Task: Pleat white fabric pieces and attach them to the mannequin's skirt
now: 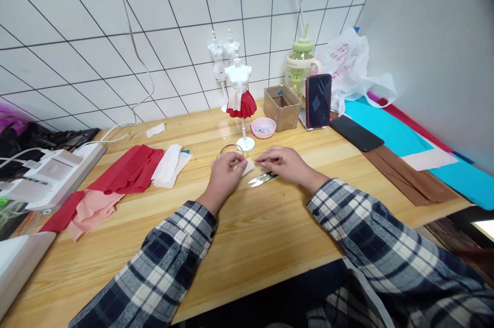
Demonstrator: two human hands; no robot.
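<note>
My left hand (227,176) pinches a small pale piece of cloth (249,166) between thumb and fingertips, low over the wooden table. Across from it, my right hand (284,163) has its thumb and fingers closed together just right of the cloth. Whatever it holds, if anything, is too small to make out. Thread snips (262,179) lie on the table below the gap between both hands, partly under the right one. A thin reddish-brown ring (232,147) shows behind my left hand. Beyond stands a small white dress form (238,78) wearing a red and pale pink skirt (241,105).
Red cloth (129,168), white cloth (170,165) and pink cloth (96,209) lie left, near a white power strip (57,178). Behind are a pink bowl of beads (263,128), a cardboard box (285,111) and a propped phone (318,101). Brown fabric (409,176) lies right.
</note>
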